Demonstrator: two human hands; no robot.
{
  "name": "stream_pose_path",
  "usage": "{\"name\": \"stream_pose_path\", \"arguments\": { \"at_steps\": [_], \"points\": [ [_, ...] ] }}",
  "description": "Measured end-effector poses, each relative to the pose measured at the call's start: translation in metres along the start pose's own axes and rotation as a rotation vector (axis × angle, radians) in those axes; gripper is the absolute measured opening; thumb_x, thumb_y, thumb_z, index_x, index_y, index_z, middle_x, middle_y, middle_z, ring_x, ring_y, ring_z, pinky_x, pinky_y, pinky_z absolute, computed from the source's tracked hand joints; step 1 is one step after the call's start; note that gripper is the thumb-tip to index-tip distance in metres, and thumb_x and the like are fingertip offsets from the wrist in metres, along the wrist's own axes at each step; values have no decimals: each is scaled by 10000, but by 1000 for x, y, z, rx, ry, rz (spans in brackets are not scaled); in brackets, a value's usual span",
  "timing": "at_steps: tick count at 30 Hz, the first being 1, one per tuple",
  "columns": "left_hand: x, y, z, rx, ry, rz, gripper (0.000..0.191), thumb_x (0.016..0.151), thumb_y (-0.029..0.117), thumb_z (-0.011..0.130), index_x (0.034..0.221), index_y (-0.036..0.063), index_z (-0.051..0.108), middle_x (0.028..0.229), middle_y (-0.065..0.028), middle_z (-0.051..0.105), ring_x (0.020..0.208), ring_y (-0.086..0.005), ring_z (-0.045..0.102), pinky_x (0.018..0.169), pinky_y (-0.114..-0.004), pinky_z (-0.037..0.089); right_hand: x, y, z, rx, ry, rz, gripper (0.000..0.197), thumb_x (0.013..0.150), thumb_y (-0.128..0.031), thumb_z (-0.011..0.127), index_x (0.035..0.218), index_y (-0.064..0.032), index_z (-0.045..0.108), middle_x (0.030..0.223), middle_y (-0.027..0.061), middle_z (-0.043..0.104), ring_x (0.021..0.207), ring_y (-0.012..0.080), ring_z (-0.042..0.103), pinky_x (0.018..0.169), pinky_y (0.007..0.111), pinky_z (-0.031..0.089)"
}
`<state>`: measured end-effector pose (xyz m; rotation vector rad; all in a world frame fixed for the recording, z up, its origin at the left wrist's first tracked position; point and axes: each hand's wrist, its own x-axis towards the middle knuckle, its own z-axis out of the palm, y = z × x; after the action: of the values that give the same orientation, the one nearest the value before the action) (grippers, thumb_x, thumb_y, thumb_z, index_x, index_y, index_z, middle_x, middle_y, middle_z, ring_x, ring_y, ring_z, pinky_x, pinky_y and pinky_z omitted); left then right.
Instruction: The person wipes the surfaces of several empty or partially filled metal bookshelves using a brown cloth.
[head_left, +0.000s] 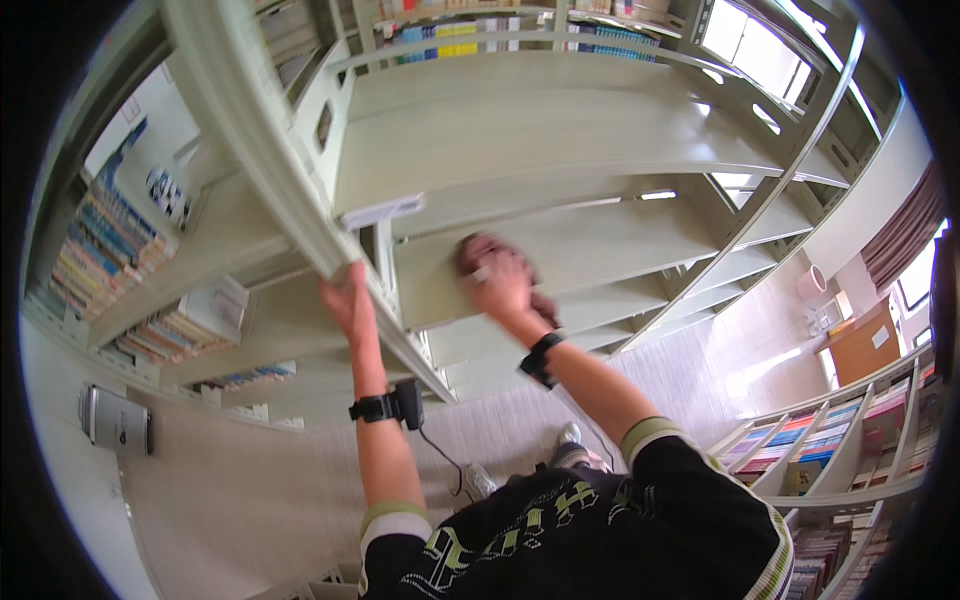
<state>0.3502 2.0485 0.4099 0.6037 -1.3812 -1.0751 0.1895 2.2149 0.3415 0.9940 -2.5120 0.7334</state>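
Observation:
My right hand (501, 283) presses a dark red cloth (484, 251) flat onto a bare shelf board (630, 236) of a pale metal bookcase; the hand and cloth are somewhat blurred. With my left hand (347, 300) I grip the edge of the bookcase's upright post (300, 195), left of the cloth. A black strap with a small box sits on my left wrist, a black band on my right. Above the cloth is a wider shelf board (525, 142) with a white label holder (382, 211) at its front left corner.
Rows of books (109, 251) stand on shelves to the left, others (450, 37) behind the bookcase. At the lower right is another bookshelf (825, 499). A silver case (116, 420) stands by the left wall. A wooden desk (866, 352) and a pink bin (811, 283) are on the right.

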Motion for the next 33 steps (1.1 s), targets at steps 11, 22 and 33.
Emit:
{"name": "stream_pose_path", "arguments": {
  "at_steps": [11, 22, 33],
  "points": [
    [6, -10, 22, -278, 237, -58, 673, 959, 473, 275, 1397, -37, 252, 1452, -163, 274, 1327, -275, 287, 1110, -379, 191, 36, 92, 2, 443, -102, -397, 374, 683, -276, 670, 1020, -129, 598, 1075, 74, 552, 1084, 277, 483, 931, 405, 393],
    [8, -1, 25, -267, 316, -100, 622, 950, 408, 246, 1388, -32, 286, 1434, -153, 317, 1313, -290, 318, 1103, -395, 225, 63, 481, -148, -227, 214, 271, 501, 734, -312, 651, 1168, -92, 532, 1160, 171, 521, 1052, 373, 489, 887, 455, 431],
    [6, -8, 6, -187, 340, -43, 594, 960, 381, 261, 1350, -63, 318, 1380, -189, 365, 1251, -282, 390, 1070, -390, 283, 43, 192, -48, -64, 191, 73, 436, 733, -280, 609, 1125, -99, 555, 1054, 138, 504, 999, 334, 450, 843, 469, 360]
  ]
}}
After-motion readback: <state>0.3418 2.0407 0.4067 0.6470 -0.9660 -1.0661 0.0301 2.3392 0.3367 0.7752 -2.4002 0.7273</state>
